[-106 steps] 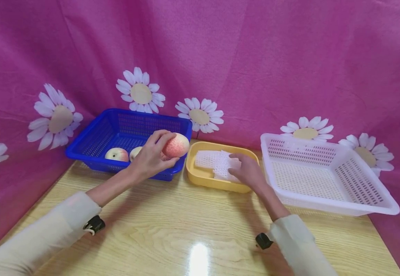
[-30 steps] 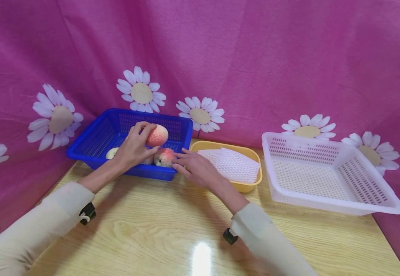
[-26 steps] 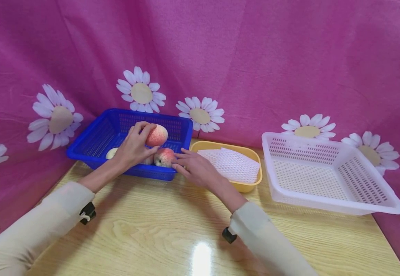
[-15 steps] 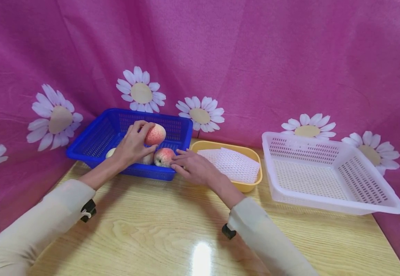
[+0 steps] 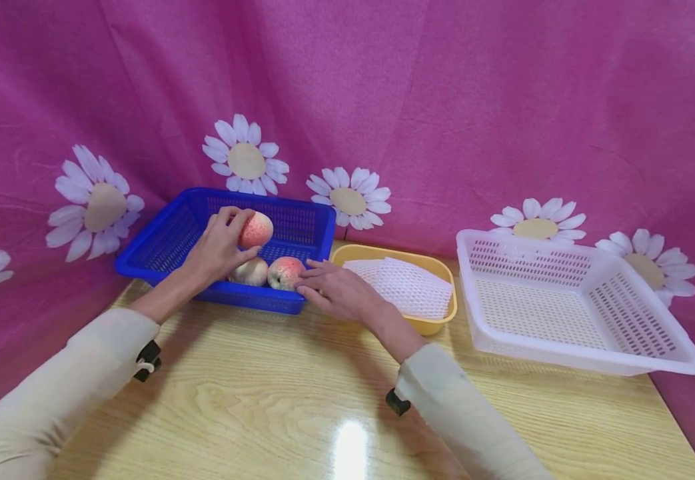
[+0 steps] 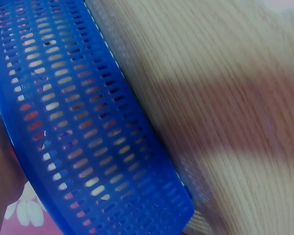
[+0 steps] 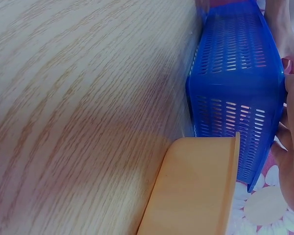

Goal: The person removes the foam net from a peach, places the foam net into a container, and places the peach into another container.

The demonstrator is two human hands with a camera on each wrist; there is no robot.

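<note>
My left hand (image 5: 214, 252) grips a red-and-cream peach (image 5: 258, 231) between thumb and fingers, above the blue basket (image 5: 317, 230). Below it inside the basket lie a paler peach (image 5: 252, 273), partly covered by my thumb, and a redder peach (image 5: 284, 274). My right hand (image 5: 338, 291) reaches over the basket's right front rim with its fingers extended, fingertips right at the redder peach. In the right wrist view, the fingers (image 7: 293, 93) pass over the basket's rim. The left wrist view shows mostly the basket's slotted side, which hides the held peach.
Behind my right hand stands a yellow tray (image 5: 452, 303) holding white foam net sleeves (image 5: 413, 288). Farther right is a white slotted basket (image 5: 539, 313). All stand on a wooden table (image 5: 251, 393) before a pink daisy-patterned cloth (image 5: 431, 120).
My left hand first held the peach near the basket's right edge, then drew it leftward. My right hand left the foam sleeves and came to the redder peach at the blue basket's rim.
</note>
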